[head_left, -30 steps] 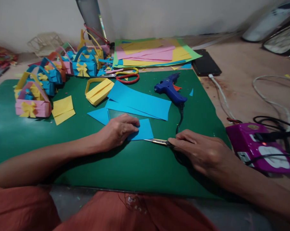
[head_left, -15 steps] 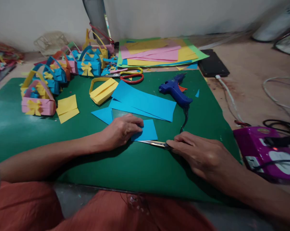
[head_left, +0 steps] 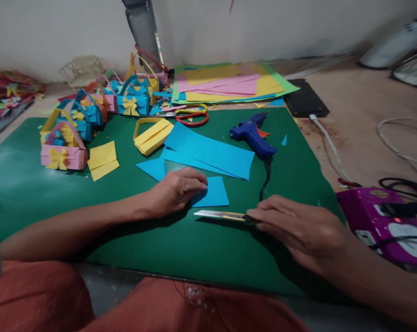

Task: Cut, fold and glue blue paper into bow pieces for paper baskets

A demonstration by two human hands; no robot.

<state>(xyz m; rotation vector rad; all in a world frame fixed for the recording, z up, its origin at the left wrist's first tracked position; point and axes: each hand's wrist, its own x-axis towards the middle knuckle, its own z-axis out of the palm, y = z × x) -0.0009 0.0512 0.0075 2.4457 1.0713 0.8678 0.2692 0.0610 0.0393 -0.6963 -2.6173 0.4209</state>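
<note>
My left hand (head_left: 179, 191), fingers curled, presses on the left part of a small blue paper piece (head_left: 215, 191) lying on the green mat (head_left: 153, 253). My right hand (head_left: 294, 223) is closed round a box cutter (head_left: 229, 216). Its bare blade points left, just below the paper's near edge and apart from it. Larger blue paper sheets (head_left: 211, 150) overlap beyond my left hand, with a blue triangle (head_left: 153, 168) at their left. The fingertips of my left hand partly cover the small piece.
A blue glue gun (head_left: 253, 136), scissors (head_left: 192, 117) and a yellow paper basket (head_left: 153, 136) lie farther back. Several finished paper baskets (head_left: 65, 156) stand at left, near folded yellow paper (head_left: 103, 160). Coloured sheets (head_left: 229, 83), a black phone (head_left: 305, 97) and a purple power box (head_left: 388, 221) surround the mat.
The box cutter has come away from the paper's near edge, toward me and slightly right. My left hand stays on the paper. The whole view has shifted slightly.
</note>
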